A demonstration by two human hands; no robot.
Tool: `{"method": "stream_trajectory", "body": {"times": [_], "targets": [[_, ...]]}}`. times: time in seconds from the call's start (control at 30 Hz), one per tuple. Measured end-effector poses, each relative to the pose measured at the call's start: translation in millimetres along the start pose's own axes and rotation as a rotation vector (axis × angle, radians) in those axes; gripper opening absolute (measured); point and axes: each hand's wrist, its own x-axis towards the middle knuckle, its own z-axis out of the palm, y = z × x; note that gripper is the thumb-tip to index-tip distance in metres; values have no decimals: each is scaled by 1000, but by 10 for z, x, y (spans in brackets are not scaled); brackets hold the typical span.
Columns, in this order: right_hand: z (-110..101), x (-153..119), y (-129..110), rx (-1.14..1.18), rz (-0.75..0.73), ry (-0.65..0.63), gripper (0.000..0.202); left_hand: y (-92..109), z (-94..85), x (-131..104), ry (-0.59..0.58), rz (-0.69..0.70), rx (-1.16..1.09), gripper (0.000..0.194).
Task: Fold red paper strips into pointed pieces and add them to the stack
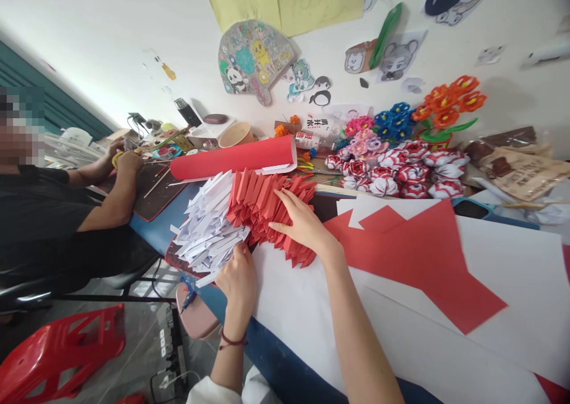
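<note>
Folded red paper pieces (253,199) lie heaped in rows beside a pile of folded white paper pieces (205,220). My right hand (299,221) rests on the red pieces with its fingers spread. At the near edge of the white pile is my left hand (238,276), its fingers curled closed; what they hold, if anything, is hidden. White sheets (303,309) spread under and to the right of my hands, with cut red sheets (414,249) on top of them.
A red roll (231,159) lies behind the piles. Red-and-white paper flowers (383,178) and an orange flower pot (449,110) stand along the wall. At left sits another person (53,226) holding yellow scissors. A red stool (62,350) is on the floor.
</note>
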Motion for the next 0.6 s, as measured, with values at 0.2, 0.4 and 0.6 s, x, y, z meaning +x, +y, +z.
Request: {"method": "stream_trajectory", "body": {"times": [0.2,0.4,0.6], "targets": [[-2,4,12,-11,-1,-2,79,127,30,100,31,5,-35,33],[-5,3,9,-8,-10,4,83,103,-53,40,57,7,-20,36],[-204,-19,44,164,-60,167,76,-60,-443,-77,201,-28,-151,35]]}}
